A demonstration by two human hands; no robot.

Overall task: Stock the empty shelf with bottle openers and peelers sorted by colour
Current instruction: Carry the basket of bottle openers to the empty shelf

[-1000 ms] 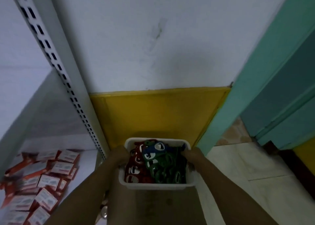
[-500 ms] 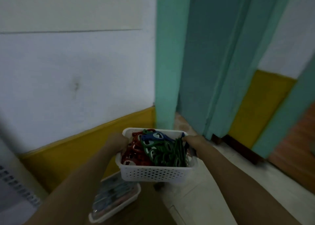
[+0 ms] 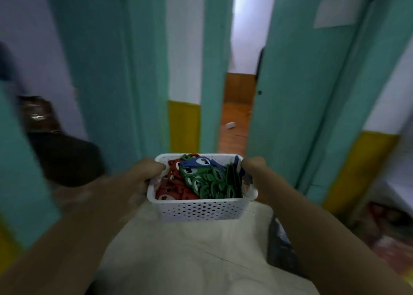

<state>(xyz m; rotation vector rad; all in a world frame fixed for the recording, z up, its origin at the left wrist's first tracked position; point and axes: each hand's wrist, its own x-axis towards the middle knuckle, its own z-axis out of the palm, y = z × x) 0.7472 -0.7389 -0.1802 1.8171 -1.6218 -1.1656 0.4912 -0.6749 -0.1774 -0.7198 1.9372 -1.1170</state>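
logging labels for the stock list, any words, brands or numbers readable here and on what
No text can be read in this view.
Pale sheet on the teal door: blurred, no writing shows.
Bottle openers in the white basket: white ovals only, no legible print.

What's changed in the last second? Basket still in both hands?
The person has turned right, away from the shelf upright and the white-and-yellow wall, carrying the white basket toward a gap between teal doors. Unchanged: left hand and right hand still grip its ends, and the red, green and blue pieces remain piled inside.
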